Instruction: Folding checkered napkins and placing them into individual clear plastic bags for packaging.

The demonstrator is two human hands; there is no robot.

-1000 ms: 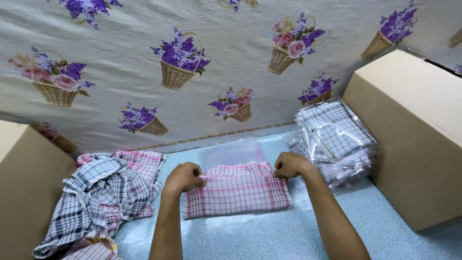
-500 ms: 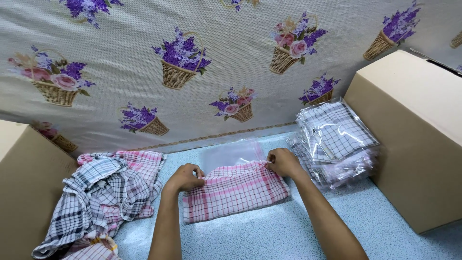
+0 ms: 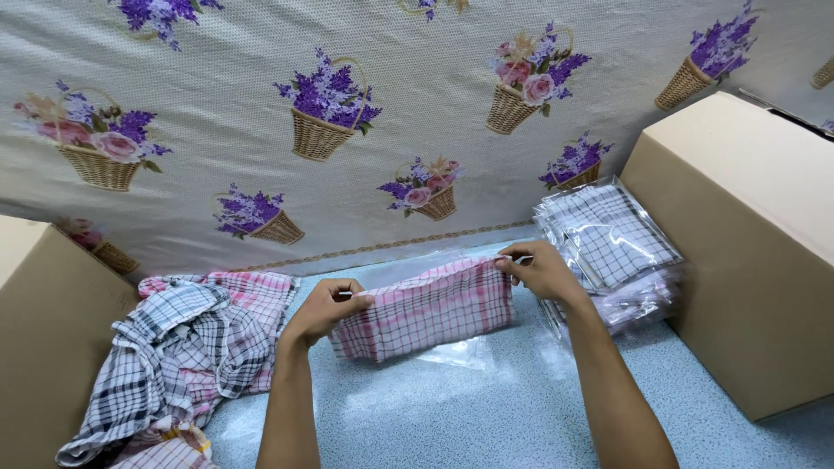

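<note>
A folded pink-and-white checked cloth (image 3: 430,313) is lifted and tilted over a clear plastic bag (image 3: 456,352) that lies on the blue surface. My left hand (image 3: 323,309) grips the cloth's left end. Pinching the upper right corner is my right hand (image 3: 540,271). Part of the bag shows below and behind the cloth; whether the cloth is inside it I cannot tell.
A loose heap of black-checked and pink-checked cloths (image 3: 178,347) lies at the left beside a cardboard box (image 3: 39,347). A stack of bagged checked cloths (image 3: 612,239) sits at the right against a second cardboard box (image 3: 747,234). A floral fabric (image 3: 391,130) hangs behind.
The cloth lay flat under both hands a second ago; now both hands have raised its far edge and tilted it upward, the right hand moving away from me.
</note>
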